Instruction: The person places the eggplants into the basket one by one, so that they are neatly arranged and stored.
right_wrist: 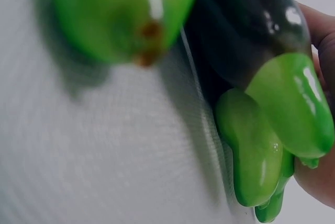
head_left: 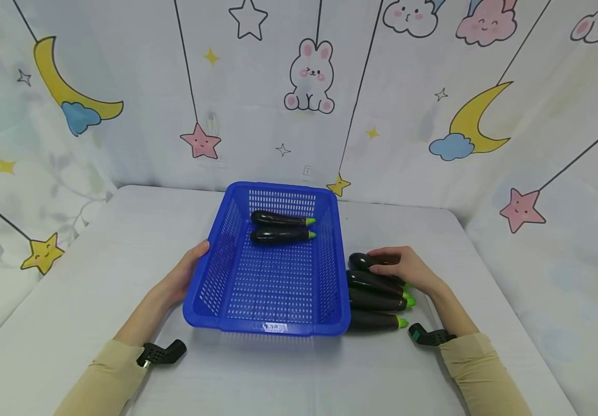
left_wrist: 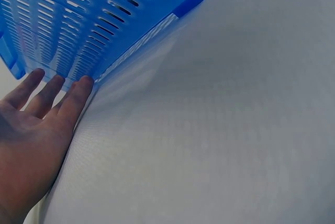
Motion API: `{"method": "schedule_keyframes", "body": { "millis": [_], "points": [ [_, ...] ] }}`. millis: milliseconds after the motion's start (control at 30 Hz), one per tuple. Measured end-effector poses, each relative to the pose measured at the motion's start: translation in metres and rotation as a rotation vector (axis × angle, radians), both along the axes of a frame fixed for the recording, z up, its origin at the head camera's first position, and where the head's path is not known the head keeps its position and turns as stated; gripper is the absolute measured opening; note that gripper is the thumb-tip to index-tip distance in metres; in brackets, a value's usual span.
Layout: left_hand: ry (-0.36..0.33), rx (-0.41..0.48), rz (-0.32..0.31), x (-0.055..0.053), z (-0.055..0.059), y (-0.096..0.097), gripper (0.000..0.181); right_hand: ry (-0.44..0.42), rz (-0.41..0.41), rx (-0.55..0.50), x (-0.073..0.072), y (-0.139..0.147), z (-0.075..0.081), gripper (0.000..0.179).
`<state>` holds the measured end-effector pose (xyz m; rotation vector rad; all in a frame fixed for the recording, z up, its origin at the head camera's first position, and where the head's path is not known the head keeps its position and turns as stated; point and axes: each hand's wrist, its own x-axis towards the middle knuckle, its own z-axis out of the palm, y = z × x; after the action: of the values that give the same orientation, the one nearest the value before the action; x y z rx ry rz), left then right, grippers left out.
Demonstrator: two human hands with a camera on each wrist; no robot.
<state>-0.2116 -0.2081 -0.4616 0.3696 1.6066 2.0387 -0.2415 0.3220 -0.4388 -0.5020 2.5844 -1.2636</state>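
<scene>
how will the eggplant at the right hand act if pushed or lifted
The eggplant at the right hand is probably slippery, as its dark skin shows glossy highlights. It may roll if pushed, being rounded, though the eggplants beside it could block one side. It is likely stiff: its plump end shows no sag.

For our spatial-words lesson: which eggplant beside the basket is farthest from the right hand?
The frontmost eggplant; the others beside it lie farther back.

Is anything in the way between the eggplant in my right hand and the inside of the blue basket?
Only the basket's right wall: the eggplant in your right hand is outside it, so it would probably need lifting over. Nothing else shows between them; the other loose eggplants lie nearer you.
</scene>
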Motion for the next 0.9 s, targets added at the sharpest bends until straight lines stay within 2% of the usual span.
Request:
{"method": "schedule_keyframes", "body": {
  "millis": [233, 900],
  "points": [
    [-0.018, 0.006, 0.008, 0.0004, -0.0007, -0.0004, 0.077, 0.007, 0.002, 0.011, -0.0001, 0.0, 0.0011, 0.044],
    [0.0, 0.018, -0.009, -0.0012, -0.0018, -0.0002, 0.078, 0.04, 0.011, 0.025, -0.0007, -0.001, 0.0004, 0.042]
  ]
}}
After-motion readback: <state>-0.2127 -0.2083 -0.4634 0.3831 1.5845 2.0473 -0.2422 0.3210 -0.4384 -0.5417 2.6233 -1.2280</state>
